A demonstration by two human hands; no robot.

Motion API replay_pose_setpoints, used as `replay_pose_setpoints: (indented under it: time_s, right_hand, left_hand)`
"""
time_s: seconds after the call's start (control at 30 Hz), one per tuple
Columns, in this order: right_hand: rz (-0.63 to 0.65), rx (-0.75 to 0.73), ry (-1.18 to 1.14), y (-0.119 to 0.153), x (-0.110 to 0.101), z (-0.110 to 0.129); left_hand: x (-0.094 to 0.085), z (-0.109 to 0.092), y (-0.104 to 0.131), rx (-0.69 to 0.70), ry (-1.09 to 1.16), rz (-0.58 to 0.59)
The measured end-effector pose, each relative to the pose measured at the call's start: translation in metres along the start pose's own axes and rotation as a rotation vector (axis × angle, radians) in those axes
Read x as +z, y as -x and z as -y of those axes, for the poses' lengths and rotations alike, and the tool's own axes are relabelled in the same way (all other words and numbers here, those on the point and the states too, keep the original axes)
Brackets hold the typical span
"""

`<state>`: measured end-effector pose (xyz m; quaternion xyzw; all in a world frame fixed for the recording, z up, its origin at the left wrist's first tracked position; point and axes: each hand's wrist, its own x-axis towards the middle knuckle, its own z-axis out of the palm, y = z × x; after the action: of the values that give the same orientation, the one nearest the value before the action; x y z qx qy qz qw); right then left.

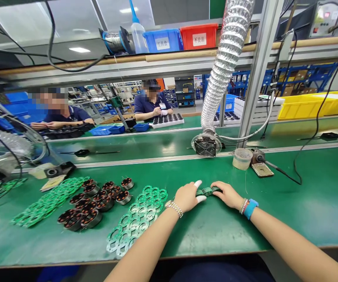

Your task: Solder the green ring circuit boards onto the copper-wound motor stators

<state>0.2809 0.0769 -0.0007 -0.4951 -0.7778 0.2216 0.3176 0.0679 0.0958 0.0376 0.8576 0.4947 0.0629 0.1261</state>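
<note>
A short stack of green ring-shaped circuit boards (207,191) is held just above the green bench, between my two hands. My left hand (188,196) grips its left end, with white covers on the thumb and a fingertip. The right end is pinched by my right hand (227,193). Close to my left forearm lies a sheet of joined green ring boards (136,219). Further left stand several copper-wound motor stators (91,203), and beyond them another batch of green ring boards (48,199).
A fume duct with a fan (205,147) hangs above the bench. A soldering iron (270,166), its stand and a round tub (242,158) sit behind my right hand. Blue (163,40) and red bins (198,36) stand overhead. Two people work across the bench.
</note>
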Motion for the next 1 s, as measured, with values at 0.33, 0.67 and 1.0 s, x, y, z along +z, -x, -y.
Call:
replay_pose_setpoints:
  time_s: [0.33,0.67,1.0]
  right_hand:
    - [-0.126,0.127,0.16,-0.01,0.017,-0.006]
    - [0.012,0.126,0.266,-0.07,-0.034,-0.058]
    - [0.234,-0.107,0.198,-0.077,-0.027,-0.024]
  left_hand:
    - [0.019,-0.022,-0.022,-0.107,-0.189,0.008]
    - [0.017,-0.008,-0.066,-0.1,-0.148,0.0]
    - [0.003,0.005,-0.066,0.05,-0.118,0.09]
